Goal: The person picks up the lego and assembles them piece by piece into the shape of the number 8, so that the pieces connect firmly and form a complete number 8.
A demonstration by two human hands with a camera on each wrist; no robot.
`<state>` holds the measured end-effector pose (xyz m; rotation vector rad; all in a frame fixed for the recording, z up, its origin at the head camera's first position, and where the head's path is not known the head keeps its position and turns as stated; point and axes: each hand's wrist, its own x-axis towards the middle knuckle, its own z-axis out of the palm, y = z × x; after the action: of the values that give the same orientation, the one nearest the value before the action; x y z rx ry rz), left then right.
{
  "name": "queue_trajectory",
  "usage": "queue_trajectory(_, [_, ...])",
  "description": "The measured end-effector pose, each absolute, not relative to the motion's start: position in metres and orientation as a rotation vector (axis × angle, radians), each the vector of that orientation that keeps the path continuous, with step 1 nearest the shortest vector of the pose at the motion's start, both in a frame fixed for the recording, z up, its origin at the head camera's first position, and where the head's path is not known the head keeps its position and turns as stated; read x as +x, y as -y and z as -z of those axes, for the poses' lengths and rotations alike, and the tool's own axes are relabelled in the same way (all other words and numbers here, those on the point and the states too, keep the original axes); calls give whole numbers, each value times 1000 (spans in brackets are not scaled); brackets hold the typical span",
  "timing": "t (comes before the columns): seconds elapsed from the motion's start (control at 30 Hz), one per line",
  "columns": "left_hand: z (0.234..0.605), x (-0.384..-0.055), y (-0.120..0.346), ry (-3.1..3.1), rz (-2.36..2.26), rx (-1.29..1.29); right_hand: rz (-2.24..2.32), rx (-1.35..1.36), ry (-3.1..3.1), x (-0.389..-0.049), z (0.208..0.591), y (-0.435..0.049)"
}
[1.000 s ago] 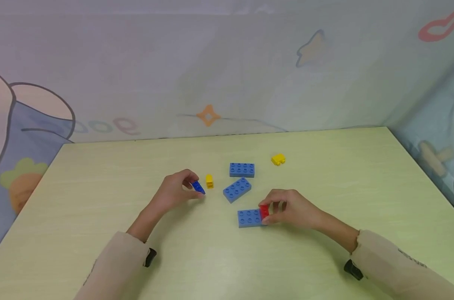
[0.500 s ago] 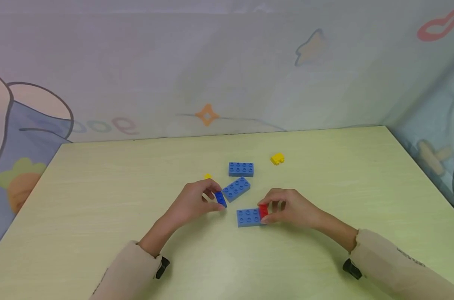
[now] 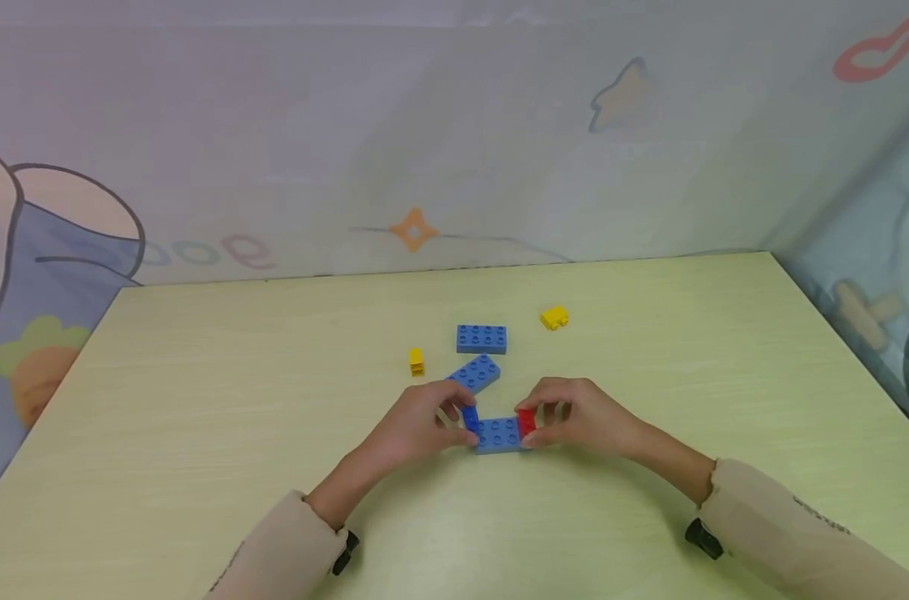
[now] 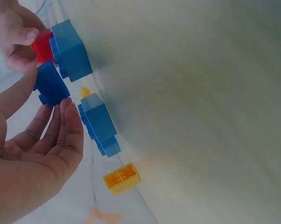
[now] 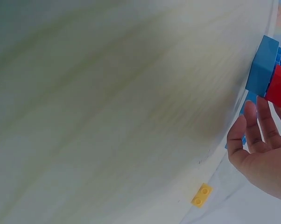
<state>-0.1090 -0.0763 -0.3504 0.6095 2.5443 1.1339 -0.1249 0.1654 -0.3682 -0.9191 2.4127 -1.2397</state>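
Observation:
My left hand (image 3: 422,423) pinches a small dark blue toy brick (image 4: 52,85) between thumb and fingers. It holds this brick over the left end of a larger light blue brick (image 3: 497,435), close above the studs in the left wrist view. At the other end, my right hand (image 3: 580,417) pinches a small red brick (image 3: 526,421), which sits on top of the light blue one. Thumb and fingertips cover part of the red brick's sides. The light blue brick lies flat on the table, its long side running left to right.
Just behind lie a slanted light blue brick (image 3: 478,372) and another light blue brick (image 3: 481,338). A small yellow brick (image 3: 417,362) lies to their left; a second yellow piece (image 3: 554,317) is at the back right. A printed cloth (image 3: 484,150) hangs behind the table (image 3: 199,400).
My left hand has carried the dark blue brick rightward, past the left yellow brick, to the light blue brick's left end. My right hand has kept its hold on the red brick.

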Motion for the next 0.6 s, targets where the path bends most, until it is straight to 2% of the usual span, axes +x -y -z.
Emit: queue_trajectory(0.6, [353, -107, 68, -2541, -1099, 674, 1249, -934, -2419, -124, 369, -166])
